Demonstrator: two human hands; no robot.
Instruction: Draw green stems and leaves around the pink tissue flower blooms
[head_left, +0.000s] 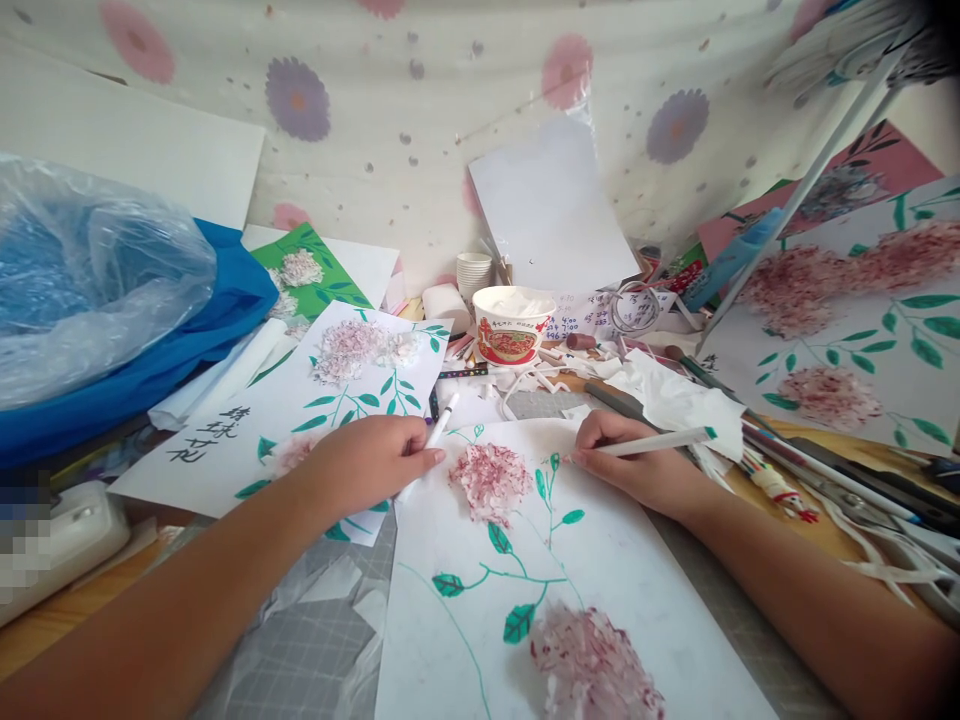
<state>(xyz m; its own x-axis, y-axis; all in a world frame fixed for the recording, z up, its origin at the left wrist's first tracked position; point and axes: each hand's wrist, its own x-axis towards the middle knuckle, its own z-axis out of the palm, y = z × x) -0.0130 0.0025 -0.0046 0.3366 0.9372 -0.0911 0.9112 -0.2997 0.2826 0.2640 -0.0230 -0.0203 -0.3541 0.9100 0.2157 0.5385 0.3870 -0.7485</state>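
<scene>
A white sheet [600, 560] lies in front of me with pink paper flowers and green painted stems and leaves. My left hand [367, 460] rests at the sheet's upper left corner, fingers closed around a white marker [442, 418] that sticks up past my knuckles. My right hand [637, 455] is at the sheet's top edge, closed on a white pen [656, 443] with a green end; its tip touches the paper near a small green leaf [541, 482].
A second flower picture [300, 420] with black lettering lies to the left. A paper bowl [513, 324] stands behind. A blue cloth and plastic bag [97, 290] fill the left. Tools and pencils [825, 470] clutter the right, under leaning flower pictures [847, 330].
</scene>
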